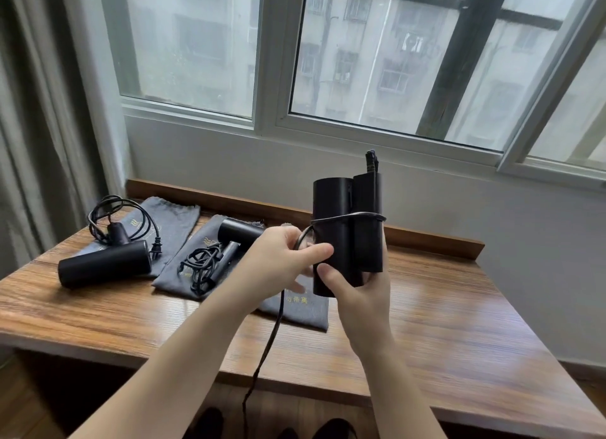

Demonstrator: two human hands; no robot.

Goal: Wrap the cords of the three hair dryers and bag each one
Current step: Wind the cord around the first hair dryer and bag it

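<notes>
My right hand [357, 294] grips a folded black hair dryer [347, 229] upright above the table, its handle folded against the barrel. One turn of its black cord [354, 216] runs round the body. My left hand [282, 255] pinches the cord beside the dryer; the loose end [265, 347] hangs down past the table's front edge. A second dryer [105, 263] lies at the left on a grey bag [177, 222], its cord [121, 219] loosely coiled. A third dryer [239, 233] lies on the middle bag [173, 279] with a tangled cord [200, 265].
A third grey bag [301, 311] with gold lettering lies flat under my hands. The wooden table [442, 324] has a raised back lip [426, 238] against the wall below a window. A curtain [36, 127] hangs at the left. Dark shoes [328, 430] show below the table's front edge.
</notes>
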